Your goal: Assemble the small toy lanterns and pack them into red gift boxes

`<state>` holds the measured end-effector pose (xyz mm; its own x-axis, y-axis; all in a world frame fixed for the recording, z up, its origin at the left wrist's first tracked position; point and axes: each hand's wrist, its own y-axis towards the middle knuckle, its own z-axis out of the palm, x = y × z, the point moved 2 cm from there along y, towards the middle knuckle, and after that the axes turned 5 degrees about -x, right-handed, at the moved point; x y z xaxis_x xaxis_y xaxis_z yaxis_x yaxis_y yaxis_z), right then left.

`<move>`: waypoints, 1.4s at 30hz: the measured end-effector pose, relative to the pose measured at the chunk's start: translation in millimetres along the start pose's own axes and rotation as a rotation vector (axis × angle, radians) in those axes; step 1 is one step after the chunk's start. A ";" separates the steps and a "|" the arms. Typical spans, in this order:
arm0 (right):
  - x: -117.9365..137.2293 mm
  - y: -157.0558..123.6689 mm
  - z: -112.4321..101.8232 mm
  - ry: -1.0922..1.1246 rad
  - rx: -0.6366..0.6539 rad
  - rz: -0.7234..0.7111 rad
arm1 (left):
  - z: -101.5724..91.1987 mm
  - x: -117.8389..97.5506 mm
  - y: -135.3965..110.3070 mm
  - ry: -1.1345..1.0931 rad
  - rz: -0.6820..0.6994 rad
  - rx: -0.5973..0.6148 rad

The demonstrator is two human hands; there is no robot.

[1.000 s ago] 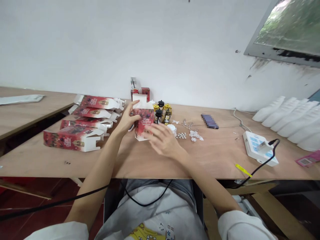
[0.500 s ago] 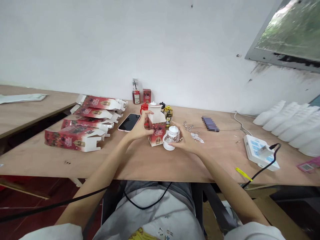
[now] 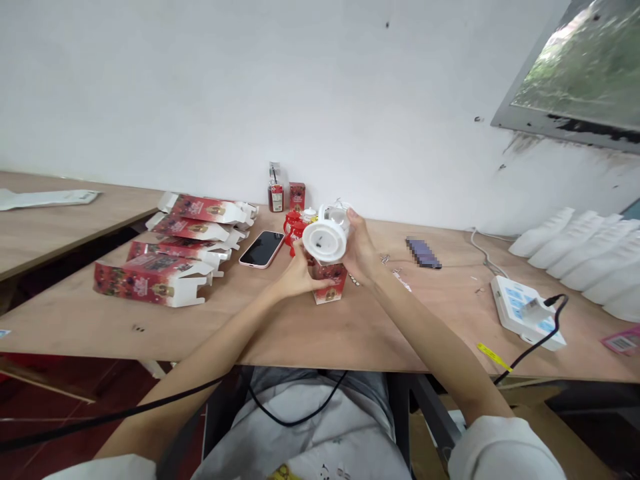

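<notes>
My right hand (image 3: 363, 250) is closed around a small white lantern (image 3: 325, 240) with a clear body. The lantern is tipped so its round white base faces me, above a red printed box (image 3: 330, 283). Fingers of my left hand (image 3: 300, 273) grip that box, which stands on the table, its top mostly hidden by the lantern. Red lanterns (image 3: 294, 227) stand just behind my left hand, with part of a white one (image 3: 309, 213) beside them.
Flattened red boxes (image 3: 145, 277) overlap on the left of the table. A phone (image 3: 262, 249) lies near my left hand. To the right are a pixelated dark object (image 3: 423, 253), a power strip (image 3: 525, 313) and a row of white pieces (image 3: 565, 247).
My right hand has lifted the white lantern from the table and tilted it over the red box, base toward me. The box and my left hand have shifted slightly right.
</notes>
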<state>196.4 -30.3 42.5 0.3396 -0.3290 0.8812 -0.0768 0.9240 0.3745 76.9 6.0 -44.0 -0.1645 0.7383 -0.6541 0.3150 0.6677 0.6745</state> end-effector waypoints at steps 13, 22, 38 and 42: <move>-3.2 4.7 -63.8 -0.798 -0.147 -0.287 | 2.9 1.6 -3.1 0.057 0.010 -0.034; 13.2 4.8 -39.8 -1.141 0.029 -0.296 | 2.1 9.2 -6.6 0.166 0.073 0.017; 5.4 3.2 -39.4 -1.081 0.054 -0.370 | 4.3 14.5 -5.5 0.146 0.066 -0.031; 0.9 1.5 -43.3 -1.010 0.151 -0.300 | 4.2 14.5 -4.9 0.122 0.061 -0.010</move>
<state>237.2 -20.8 31.4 -0.5664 -0.6124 0.5516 -0.2586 0.7675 0.5866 76.9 13.1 -58.2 -0.2583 0.7830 -0.5659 0.3190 0.6220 0.7151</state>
